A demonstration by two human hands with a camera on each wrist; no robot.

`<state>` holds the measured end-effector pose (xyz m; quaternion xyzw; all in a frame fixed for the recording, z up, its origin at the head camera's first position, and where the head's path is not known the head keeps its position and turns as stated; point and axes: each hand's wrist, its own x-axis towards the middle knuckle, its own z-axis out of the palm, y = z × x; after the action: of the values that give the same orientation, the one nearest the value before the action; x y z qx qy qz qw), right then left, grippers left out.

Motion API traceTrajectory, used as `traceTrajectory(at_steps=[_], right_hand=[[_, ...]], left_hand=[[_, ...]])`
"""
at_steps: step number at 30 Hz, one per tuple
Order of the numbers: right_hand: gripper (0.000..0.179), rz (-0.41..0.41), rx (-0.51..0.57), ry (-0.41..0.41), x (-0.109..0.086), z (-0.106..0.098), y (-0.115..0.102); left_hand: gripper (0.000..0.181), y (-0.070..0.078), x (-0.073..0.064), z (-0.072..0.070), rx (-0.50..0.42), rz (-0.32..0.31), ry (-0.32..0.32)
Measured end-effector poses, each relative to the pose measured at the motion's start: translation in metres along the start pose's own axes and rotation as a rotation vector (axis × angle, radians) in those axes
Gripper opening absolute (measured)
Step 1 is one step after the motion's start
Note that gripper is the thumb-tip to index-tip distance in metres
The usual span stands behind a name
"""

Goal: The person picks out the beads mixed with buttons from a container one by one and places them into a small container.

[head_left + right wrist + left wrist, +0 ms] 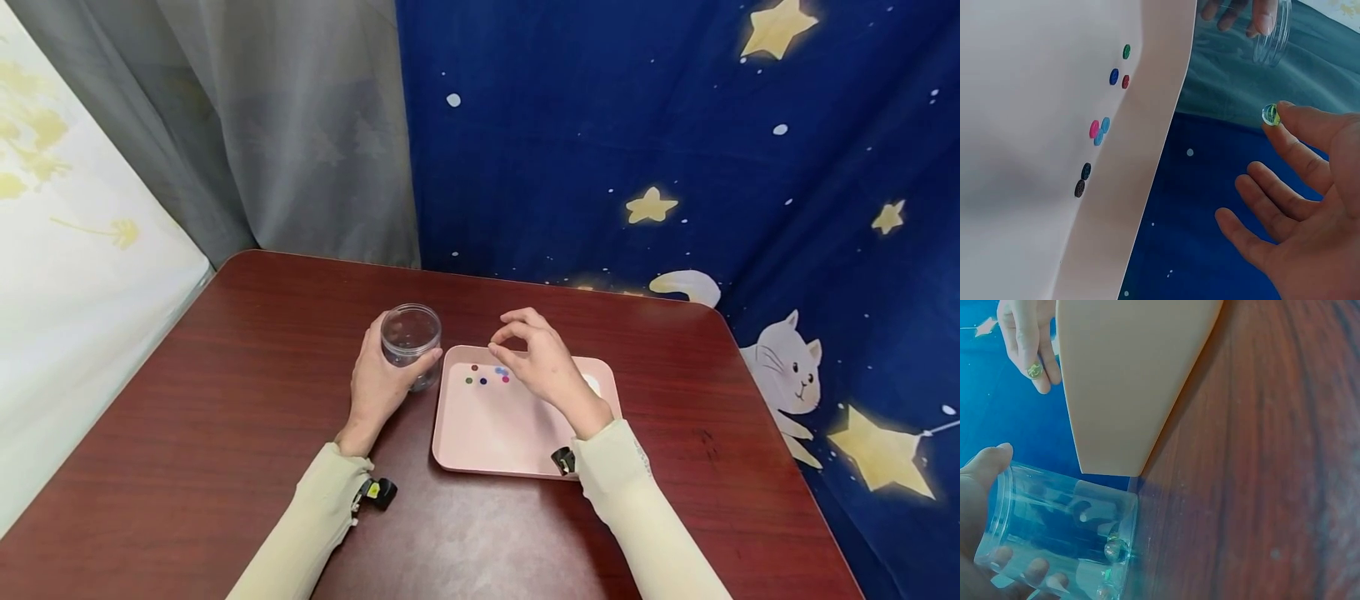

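Note:
My left hand [377,379] grips a clear plastic jar [410,335] that stands on the table just left of the pink tray [487,433]. The jar has no lid on, and in the left wrist view glass marbles [1116,550] lie at its bottom. Above the tray's far side, my right hand [543,364] pinches a clear marble [1270,115] with a yellow-green swirl between thumb and index finger. Its other fingers are spread apart. Several small coloured discs, among them a blue disc [1114,77] and a pink disc [1094,129], lie along one side inside the tray.
The dark red wooden table [247,400] extends round the tray, its far edge close to a grey curtain [322,150] and a blue star-patterned curtain [540,150]. A white patch [592,383] shows in the tray beside the right wrist.

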<state>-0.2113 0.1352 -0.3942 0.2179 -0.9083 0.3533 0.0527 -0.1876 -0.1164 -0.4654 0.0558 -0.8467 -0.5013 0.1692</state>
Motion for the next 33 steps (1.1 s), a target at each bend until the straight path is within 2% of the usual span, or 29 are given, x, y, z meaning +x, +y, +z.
traceTrajectory(at_steps=[22, 33], right_hand=[[0.009, -0.043, 0.02, 0.025, 0.005, 0.003, -0.006], [0.009, -0.027, 0.033, 0.012, 0.007, 0.012, -0.011]], left_hand=[[0.094, 0.002, 0.0, 0.005, -0.014, 0.005, -0.001], [0.094, -0.001, -0.001, 0.002, 0.006, -0.003, 0.005]])
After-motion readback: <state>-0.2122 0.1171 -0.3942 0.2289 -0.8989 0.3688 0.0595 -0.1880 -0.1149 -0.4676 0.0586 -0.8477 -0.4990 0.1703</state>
